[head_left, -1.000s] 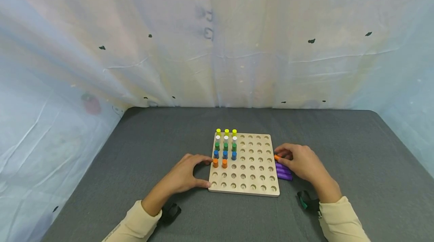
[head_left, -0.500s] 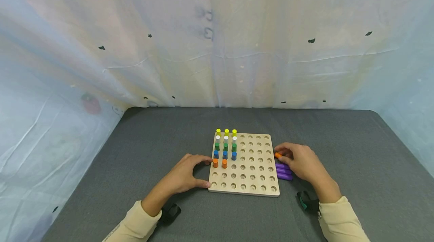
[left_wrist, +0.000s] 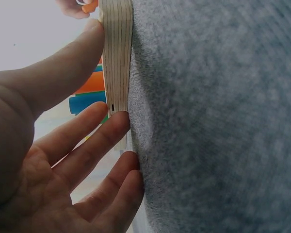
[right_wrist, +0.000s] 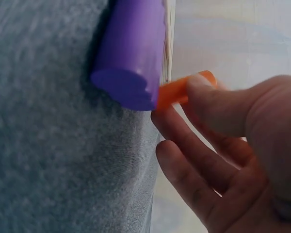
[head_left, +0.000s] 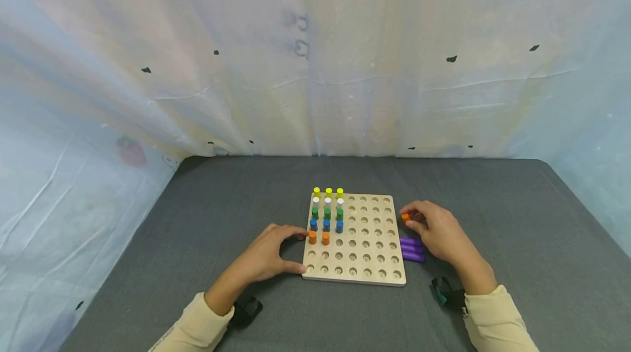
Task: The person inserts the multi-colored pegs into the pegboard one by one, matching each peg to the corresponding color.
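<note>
A wooden pegboard (head_left: 366, 265) with rows of round holes lies on the table. Yellow, white, green and blue pegs (head_left: 326, 225) stand three to a row at its left, with two orange pegs (head_left: 326, 238) in the row below. At the board's left edge rests my left hand (head_left: 271, 250), thumb and fingertips against the side, fingers (left_wrist: 87, 150) fairly straight. Beyond the right edge, my right hand (head_left: 436, 231) pinches an orange peg (right_wrist: 177, 92) between thumb and fingers, raised off the table. Several purple pegs (head_left: 412, 249) lie side by side just below it, along the board's right side.
Grey cloth (head_left: 236, 193) covers the table. A pale plastic sheet (head_left: 365, 67) hangs behind and at both sides. A black strap device sits at each wrist, such as the one (head_left: 446, 293) on the right.
My right hand has lifted the orange peg from beside the purple pegs, moving it slightly away and turning it more upright. My left hand stays at the board's edge.
</note>
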`<state>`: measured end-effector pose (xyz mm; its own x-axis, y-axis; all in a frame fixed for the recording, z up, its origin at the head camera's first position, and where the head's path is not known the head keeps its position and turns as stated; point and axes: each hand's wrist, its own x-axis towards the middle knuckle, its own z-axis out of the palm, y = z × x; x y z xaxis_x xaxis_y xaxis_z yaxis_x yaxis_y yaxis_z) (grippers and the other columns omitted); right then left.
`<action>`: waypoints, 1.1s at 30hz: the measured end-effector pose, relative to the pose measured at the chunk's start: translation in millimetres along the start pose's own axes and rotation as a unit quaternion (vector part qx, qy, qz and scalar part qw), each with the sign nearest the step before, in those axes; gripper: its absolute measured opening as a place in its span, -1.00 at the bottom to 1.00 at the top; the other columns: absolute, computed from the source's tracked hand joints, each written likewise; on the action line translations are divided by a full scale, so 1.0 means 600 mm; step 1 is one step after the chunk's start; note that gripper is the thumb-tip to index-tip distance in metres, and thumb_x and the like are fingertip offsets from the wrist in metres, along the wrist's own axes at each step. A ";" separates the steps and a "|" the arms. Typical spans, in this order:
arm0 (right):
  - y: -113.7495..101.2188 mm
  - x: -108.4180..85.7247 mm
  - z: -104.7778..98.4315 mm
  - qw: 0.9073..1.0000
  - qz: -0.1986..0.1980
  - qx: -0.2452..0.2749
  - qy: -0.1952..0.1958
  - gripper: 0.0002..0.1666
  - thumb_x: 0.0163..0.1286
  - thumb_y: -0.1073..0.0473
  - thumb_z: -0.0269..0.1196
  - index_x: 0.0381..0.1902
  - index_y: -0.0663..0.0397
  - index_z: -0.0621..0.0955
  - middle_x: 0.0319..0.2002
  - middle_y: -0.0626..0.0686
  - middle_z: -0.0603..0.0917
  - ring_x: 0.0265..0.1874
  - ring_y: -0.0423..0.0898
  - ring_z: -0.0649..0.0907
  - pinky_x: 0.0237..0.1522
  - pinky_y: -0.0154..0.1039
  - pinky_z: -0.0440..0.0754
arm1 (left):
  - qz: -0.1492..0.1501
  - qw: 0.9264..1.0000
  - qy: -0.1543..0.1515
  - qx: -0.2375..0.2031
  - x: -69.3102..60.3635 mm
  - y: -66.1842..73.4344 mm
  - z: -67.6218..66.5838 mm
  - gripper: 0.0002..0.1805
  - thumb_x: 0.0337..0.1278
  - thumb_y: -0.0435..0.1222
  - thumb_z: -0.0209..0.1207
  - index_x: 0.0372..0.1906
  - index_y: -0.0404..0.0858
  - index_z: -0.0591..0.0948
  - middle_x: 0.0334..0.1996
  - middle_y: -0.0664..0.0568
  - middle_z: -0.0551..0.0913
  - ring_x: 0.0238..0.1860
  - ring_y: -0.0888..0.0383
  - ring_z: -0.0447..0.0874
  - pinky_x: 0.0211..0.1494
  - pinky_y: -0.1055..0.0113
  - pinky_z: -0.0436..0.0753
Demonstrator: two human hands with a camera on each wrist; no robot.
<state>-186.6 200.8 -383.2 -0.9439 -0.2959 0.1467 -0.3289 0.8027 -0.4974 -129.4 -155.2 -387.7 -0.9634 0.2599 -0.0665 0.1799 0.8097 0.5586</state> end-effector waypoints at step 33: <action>-0.137 0.001 0.032 0.995 -0.080 0.050 -0.015 -0.79 0.29 0.14 0.40 -0.11 -0.14 0.68 -0.29 -0.21 0.76 -0.24 -0.19 0.72 -0.26 -0.21 0.52 | -0.007 1.000 -0.001 0.006 0.000 -0.003 0.004 -0.22 -0.26 -0.04 0.58 0.23 0.01 0.58 0.09 0.22 0.66 0.16 0.14 0.45 0.23 -0.01 0.47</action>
<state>-159.6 124.5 -358.4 -0.8777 -0.4323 0.2069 -0.4695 0.6891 -0.5519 -129.6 -155.5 -390.8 -0.9654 0.2496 -0.0759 0.1687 0.8190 0.5484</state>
